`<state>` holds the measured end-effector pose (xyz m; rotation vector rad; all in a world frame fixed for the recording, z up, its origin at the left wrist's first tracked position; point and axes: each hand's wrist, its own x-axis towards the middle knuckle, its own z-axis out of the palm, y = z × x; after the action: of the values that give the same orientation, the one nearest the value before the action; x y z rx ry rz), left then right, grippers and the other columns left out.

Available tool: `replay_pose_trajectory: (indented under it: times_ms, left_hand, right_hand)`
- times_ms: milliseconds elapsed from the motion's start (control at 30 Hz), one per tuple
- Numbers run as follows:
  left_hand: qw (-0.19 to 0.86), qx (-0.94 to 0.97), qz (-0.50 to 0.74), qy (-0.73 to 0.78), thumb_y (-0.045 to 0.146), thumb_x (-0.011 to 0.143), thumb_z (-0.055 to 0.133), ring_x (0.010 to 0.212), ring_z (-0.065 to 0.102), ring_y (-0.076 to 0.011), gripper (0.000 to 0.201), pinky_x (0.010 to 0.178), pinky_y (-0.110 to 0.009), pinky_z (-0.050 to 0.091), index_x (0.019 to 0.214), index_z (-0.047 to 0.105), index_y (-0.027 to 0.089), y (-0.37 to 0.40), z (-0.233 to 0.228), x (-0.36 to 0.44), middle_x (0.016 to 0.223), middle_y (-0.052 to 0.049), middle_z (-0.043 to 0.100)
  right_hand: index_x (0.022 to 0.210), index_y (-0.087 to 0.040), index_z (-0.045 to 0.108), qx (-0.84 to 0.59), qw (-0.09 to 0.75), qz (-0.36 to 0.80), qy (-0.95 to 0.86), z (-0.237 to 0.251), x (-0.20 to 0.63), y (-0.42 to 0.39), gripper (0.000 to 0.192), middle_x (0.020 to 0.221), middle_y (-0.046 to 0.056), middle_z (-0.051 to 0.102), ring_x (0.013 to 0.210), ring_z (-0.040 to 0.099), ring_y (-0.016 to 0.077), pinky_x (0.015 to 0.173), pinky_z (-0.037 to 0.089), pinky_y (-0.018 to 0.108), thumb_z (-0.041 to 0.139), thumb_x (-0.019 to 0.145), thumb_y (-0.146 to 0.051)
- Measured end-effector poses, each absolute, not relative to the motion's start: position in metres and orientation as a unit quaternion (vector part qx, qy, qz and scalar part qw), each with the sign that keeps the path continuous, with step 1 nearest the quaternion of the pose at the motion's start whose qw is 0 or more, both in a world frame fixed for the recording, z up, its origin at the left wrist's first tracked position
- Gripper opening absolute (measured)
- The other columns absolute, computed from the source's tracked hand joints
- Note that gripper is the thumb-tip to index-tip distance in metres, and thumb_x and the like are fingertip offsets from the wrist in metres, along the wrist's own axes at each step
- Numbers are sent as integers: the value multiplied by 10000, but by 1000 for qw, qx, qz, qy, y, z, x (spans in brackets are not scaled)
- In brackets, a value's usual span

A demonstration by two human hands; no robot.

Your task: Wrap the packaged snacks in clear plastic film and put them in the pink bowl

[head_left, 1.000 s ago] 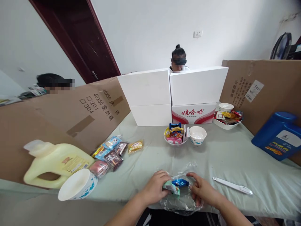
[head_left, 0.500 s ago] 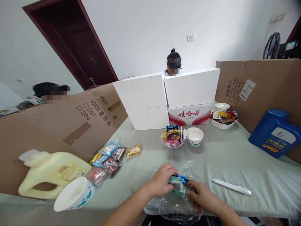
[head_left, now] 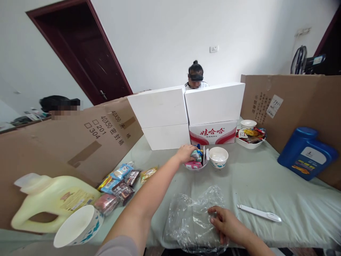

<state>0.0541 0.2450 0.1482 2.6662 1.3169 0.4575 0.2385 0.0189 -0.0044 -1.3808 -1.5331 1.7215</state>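
Left hand [head_left: 186,153] gripping green packet [head_left: 197,155] at snack bowl [head_left: 196,169], right hand [head_left: 225,222] touching clear plastic bag [head_left: 186,220]

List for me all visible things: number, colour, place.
Crinkled plastic bag: 1, transparent, front
Round snack bowl: 1, pale, centre
Other round bowls: 3, white, centre, left front, right rear
Wrapped snacks: several, multicoloured, left
Plastic jugs: 2, yellow left, blue right
Slender plastic tool: 1, white, right
Snack tray: 1, white, right rear
Stacked boxes: 4, white, one partly red, rear centre
Cardboard panels: 2, brown, both sides
Covered table: 1, pale green, beneath
Door: 1, dark red, left rear
Socket: 1, white, wall
Other people: 2, rear, left
Left hand: 1, bare, at snack bowl
Right hand: 1, bare, at bag
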Motion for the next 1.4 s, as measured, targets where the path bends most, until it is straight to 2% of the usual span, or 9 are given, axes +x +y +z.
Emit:
replay_pose_trajectory:
  times_ms: [233,433,567,767,900,1000,1100,1233,1400]
  left_hand:
    - [37,876,152,457,475,748,722,1296,406,-318,805,1051,-479,330,1415,334,248,234,138,37,1399,-129,450]
    - [-33,856,318,406,278,910,497,1091,525,-257,251,963,-424,416,1131,566,181,153,112,23,1112,-111,588]
    - [55,938,153,306,226,892,514,811,578,-190,116,761,-312,491,924,625,213,80,62,17,841,-32,622]
    - [42,849,84,520,351,792,696,1112,499,-307,438,962,-463,427,1193,583,214,47,28,-12,1223,-93,573]
    - [49,839,106,531,299,848,629,1138,485,-292,339,976,-437,405,1170,602,198,51,39,-19,1242,-98,565]
    - [52,824,117,552,228,895,546,1162,481,-278,304,978,-431,384,1195,582,198,63,48,-11,1248,-99,566]
    - [86,810,82,574,229,859,595,1105,536,-289,266,934,-433,397,1119,617,177,83,52,-4,1142,-113,623]
    - [146,828,45,539,190,728,721,783,625,-182,79,736,-269,440,754,647,200,105,50,-5,788,7,671]
    - [126,821,76,552,130,814,589,732,606,-155,84,683,-246,431,848,619,201,110,51,-12,772,17,654]
  right_hand:
    - [1175,-165,492,-497,225,623,-561,-5,241,19,413,608,-59,542,422,587,121,385,411,199,512,849,-417]
    - [1199,-169,490,-503,224,612,-567,-4,241,17,407,651,-57,534,427,581,115,420,416,216,494,864,-400]
    - [1200,-169,539,-547,200,525,-620,7,238,11,359,688,-27,591,491,596,113,529,433,232,469,878,-313]
    - [1304,-173,541,-592,73,398,-697,53,235,-17,526,936,86,706,895,649,244,785,439,318,580,797,-306]
    - [1337,-218,530,-577,50,412,-703,77,237,-26,578,1137,104,672,978,637,253,835,440,316,605,789,-385]
    - [1225,-261,614,-571,98,349,-736,81,236,-5,386,1066,62,701,952,649,216,816,441,288,494,881,-386]
    - [1143,-229,644,-613,130,174,-760,69,234,34,346,1084,71,689,994,627,203,845,424,287,375,944,-317]
    - [1035,-178,659,-633,116,78,-761,41,234,71,236,1189,133,620,1160,508,289,920,365,363,538,849,-257]
    - [894,-177,632,-628,128,21,-767,23,246,74,222,931,94,664,918,574,219,853,358,335,412,917,-199]
